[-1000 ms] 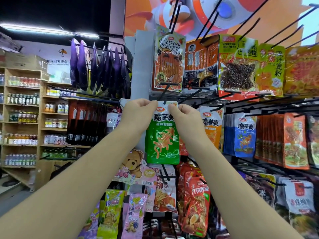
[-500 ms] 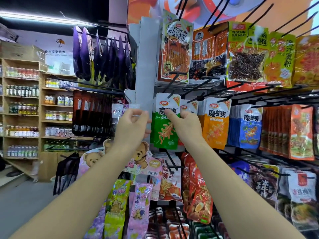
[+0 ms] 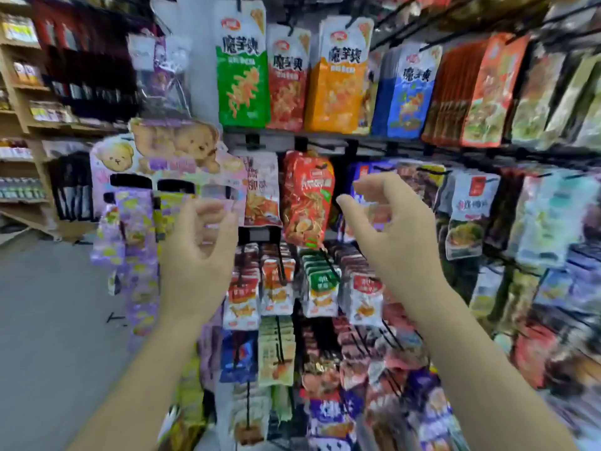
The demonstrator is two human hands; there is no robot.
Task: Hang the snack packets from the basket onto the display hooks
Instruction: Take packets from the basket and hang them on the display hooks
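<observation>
A green snack packet hangs on a display hook at the top of the rack, beside a red packet and an orange packet. Both my hands are well below it, in front of the lower rows, and touch nothing. My left hand has loosely curled fingers and holds nothing. My right hand is also empty, its fingers relaxed and slightly bent. The basket is out of view. The picture is blurred by motion.
Rows of hanging packets fill the rack, with a red bag between my hands and small packets lower down. Bear-printed purple candy strips hang at left. Wooden shelves stand far left beyond the grey floor.
Both hands have let go of the green packet, which now hangs on its hook, and have dropped lower. The view has tilted down along the rack.
</observation>
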